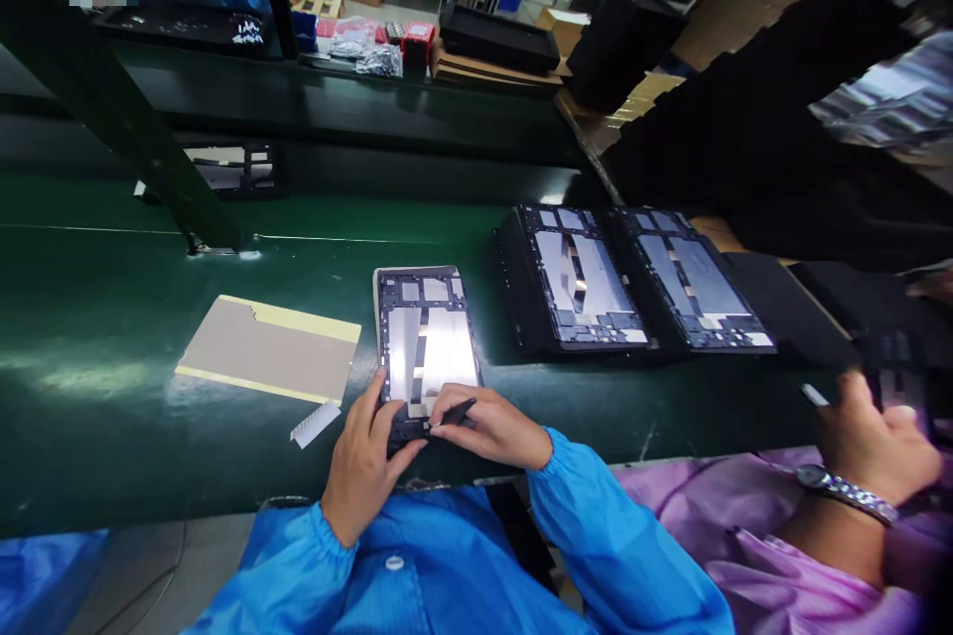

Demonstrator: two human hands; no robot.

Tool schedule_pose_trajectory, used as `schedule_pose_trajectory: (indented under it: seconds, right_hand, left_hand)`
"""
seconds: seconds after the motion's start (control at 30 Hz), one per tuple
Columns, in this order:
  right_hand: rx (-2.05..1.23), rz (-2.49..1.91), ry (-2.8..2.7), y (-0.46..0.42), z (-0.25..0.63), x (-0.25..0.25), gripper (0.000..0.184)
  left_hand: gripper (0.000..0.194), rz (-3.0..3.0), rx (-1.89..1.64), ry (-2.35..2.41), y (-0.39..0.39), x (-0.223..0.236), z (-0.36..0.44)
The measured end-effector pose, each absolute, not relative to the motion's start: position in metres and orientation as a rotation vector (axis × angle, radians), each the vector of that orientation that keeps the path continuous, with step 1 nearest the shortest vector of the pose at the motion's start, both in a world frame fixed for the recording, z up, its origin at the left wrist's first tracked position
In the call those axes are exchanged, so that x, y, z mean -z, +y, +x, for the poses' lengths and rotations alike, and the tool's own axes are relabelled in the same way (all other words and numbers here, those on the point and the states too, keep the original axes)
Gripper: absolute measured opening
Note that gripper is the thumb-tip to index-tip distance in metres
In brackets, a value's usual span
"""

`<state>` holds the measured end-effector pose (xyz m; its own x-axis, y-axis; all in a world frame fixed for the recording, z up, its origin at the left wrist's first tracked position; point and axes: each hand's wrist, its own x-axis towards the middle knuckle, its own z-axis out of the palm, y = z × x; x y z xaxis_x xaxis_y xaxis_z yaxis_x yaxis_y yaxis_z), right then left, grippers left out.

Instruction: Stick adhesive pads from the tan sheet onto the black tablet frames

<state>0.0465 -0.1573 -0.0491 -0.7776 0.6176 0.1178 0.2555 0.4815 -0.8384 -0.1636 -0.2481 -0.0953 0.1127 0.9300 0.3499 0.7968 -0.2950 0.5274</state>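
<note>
Right hand [491, 425] pinched a black pen-like tool [460, 410] over the lower end of an opened tablet [432, 332], while the left hand [361, 464] gripped its lower left edge on the desk [223, 466]. Work there seemed under way, with the amount left impossible to tell. Its exposed inside showed silvery plates [456, 347], a dark strip [421, 354] and a black frame [384, 329].

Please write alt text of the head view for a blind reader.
A person's left hand holds an opened flat device on a green bench; the right hand holds a dark tool at the device's near end. At left is a beige, yellow-edged sheet; at right, two similar devices and a co-worker's hand.
</note>
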Motion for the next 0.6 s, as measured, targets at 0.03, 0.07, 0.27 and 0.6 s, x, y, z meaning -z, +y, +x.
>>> schedule_pose_trajectory:
  seconds: [0.03,0.07,0.27,0.6]
  right_hand:
    - [-1.181,-0.721,-2.357,-0.159,0.046,0.047,0.016]
    - [-1.147,-0.715,-2.386,-0.16,0.046,0.046,0.014]
    - [-1.127,-0.759,-2.338,-0.173,0.049,0.051,0.013]
    - [-1.212,-0.925,-2.025,-0.186,0.052,0.071,0.016]
  left_hand:
    - [0.034,2.212,-0.97,1.733,-0.248,0.095,-0.164]
    - [0.032,2.266,-1.021,1.731,-0.249,0.094,-0.164]
    - [0.015,2.595,-1.261,1.292,-0.254,0.093,-0.163]
    - [0.015,2.539,-1.221,1.284,-0.252,0.089,-0.162]
